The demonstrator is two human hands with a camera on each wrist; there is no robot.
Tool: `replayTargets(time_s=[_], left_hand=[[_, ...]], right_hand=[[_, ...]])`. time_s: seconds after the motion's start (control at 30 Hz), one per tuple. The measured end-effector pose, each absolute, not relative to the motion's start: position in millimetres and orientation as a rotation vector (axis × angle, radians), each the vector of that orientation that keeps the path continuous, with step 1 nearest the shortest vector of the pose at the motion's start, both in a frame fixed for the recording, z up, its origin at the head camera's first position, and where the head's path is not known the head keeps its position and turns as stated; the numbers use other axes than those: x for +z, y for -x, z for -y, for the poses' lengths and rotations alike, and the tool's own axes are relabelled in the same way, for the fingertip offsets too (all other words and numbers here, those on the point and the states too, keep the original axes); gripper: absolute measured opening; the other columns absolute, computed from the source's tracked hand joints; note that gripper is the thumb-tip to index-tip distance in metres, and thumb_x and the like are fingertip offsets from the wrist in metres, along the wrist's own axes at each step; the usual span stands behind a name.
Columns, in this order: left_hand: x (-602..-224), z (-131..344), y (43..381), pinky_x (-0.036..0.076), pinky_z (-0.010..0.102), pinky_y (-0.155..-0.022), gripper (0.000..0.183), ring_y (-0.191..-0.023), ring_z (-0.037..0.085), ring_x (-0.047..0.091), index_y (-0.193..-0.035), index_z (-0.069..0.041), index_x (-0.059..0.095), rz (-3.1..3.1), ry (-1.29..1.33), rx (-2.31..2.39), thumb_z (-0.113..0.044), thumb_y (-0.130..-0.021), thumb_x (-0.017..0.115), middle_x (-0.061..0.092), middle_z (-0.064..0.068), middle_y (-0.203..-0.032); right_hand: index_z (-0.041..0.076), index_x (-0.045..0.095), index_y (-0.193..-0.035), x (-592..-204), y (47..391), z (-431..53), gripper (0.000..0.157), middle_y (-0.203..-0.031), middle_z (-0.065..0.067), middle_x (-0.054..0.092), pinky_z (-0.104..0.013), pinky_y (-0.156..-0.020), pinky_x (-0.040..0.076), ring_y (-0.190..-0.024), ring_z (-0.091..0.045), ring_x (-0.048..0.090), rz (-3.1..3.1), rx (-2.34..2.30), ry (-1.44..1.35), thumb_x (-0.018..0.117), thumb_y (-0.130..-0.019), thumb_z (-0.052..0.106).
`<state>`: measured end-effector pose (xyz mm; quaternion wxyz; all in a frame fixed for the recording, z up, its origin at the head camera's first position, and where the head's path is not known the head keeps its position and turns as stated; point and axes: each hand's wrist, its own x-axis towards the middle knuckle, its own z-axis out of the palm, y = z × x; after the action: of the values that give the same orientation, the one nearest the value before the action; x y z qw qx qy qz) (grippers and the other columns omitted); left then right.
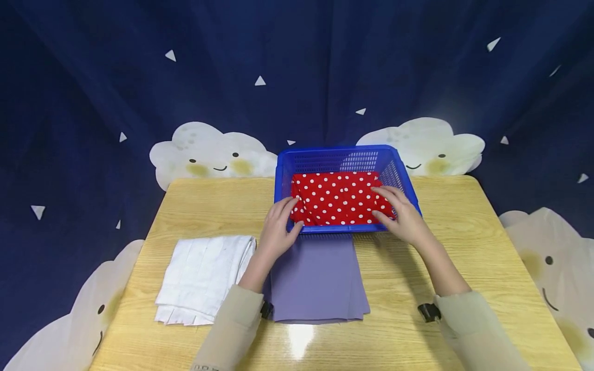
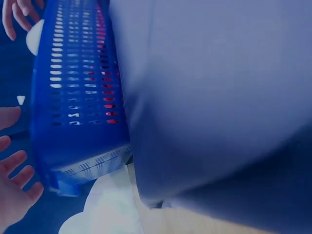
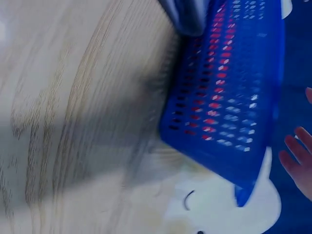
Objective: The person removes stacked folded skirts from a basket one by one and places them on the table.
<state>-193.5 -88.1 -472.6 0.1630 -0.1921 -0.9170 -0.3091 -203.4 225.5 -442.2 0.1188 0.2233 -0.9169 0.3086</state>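
Note:
A red cloth with white dots (image 1: pixel 336 198) lies spread inside a blue plastic basket (image 1: pixel 341 229). Over the basket's front left corner is my left hand (image 1: pixel 277 229), its relaxed fingers reaching past the rim to the cloth's left edge. My right hand (image 1: pixel 403 219) hovers at the right side, fingers spread above the cloth's right end. Neither hand grips anything; whether the fingertips touch the cloth I cannot tell. In the left wrist view the left hand (image 2: pixel 17 187) shows loose fingers beside the basket wall (image 2: pixel 73 136). The right wrist view shows part of the right hand (image 3: pixel 300 163) with fingers apart.
A folded purple-grey cloth (image 1: pixel 311 283) lies in front of the basket, its back edge against or under it. Left of that is a folded white cloth (image 1: pixel 201 278). Everything stands on a wooden table (image 1: pixel 482 257), with a dark blue curtain (image 1: pixel 297 62) behind.

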Motion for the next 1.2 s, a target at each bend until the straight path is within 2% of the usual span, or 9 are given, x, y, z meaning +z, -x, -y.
replayTargets(time_s=[0.17,0.47,0.6,0.73,0.97,1.2], left_hand=[[-474,73,222,0.031,0.042,-0.102,0.055,-0.123,0.029,0.035,-0.134,-0.011,0.042,2.647,0.553,-1.006,-0.017,-0.083,0.061,0.042,0.013,-0.133],[-477,54,258,0.037,0.047,-0.096,0.065,-0.123,0.03,0.033,-0.138,-0.016,0.033,2.806,0.412,-1.139,-0.019,-0.082,0.064,0.035,0.013,-0.135],[-482,47,269,0.039,0.047,-0.094,0.07,-0.124,0.03,0.031,-0.14,-0.019,0.028,2.897,0.309,-1.143,-0.021,-0.081,0.065,0.03,0.013,-0.138],[-487,44,280,0.037,0.049,-0.096,0.072,-0.128,0.032,0.027,-0.142,-0.02,0.025,2.977,0.23,-1.139,-0.022,-0.081,0.064,0.024,0.016,-0.142],[-499,41,296,0.034,0.057,-0.094,0.079,-0.128,0.039,0.024,-0.144,-0.032,0.018,3.085,0.059,-1.289,-0.029,-0.079,0.064,0.014,0.019,-0.146],[-494,36,292,0.028,0.054,-0.101,0.083,-0.133,0.037,0.018,-0.145,-0.028,0.013,3.121,-0.099,-1.452,-0.028,-0.079,0.064,0.008,0.02,-0.149]], right_hand=[[0.011,0.043,-0.133,-454,229,-233,0.059,-0.13,-0.02,0.039,-0.059,-0.093,0.033,-0.119,-0.039,0.038,2.674,0.923,-0.541,0.068,-0.079,0.009],[0.025,0.025,-0.143,-466,262,-237,0.076,-0.139,-0.023,0.023,-0.065,-0.091,0.03,-0.125,-0.044,0.028,2.921,0.957,-0.338,0.067,-0.08,0.019],[0.023,0.022,-0.144,-473,274,-239,0.078,-0.14,-0.025,0.02,-0.066,-0.09,0.03,-0.125,-0.046,0.025,2.972,0.969,-0.288,0.067,-0.08,0.021],[0.019,0.021,-0.144,-481,283,-239,0.078,-0.14,-0.028,0.018,-0.066,-0.091,0.028,-0.125,-0.049,0.024,3.003,0.952,-0.27,0.067,-0.08,0.023],[0.017,0.021,-0.143,-490,291,-239,0.078,-0.139,-0.032,0.016,-0.065,-0.095,0.025,-0.126,-0.051,0.021,3.055,0.948,-0.21,0.067,-0.08,0.022],[0.019,0.019,-0.144,-494,294,-238,0.083,-0.138,-0.031,0.018,-0.066,-0.092,0.028,-0.124,-0.05,0.023,3.13,0.966,-0.183,0.069,-0.079,0.025]])
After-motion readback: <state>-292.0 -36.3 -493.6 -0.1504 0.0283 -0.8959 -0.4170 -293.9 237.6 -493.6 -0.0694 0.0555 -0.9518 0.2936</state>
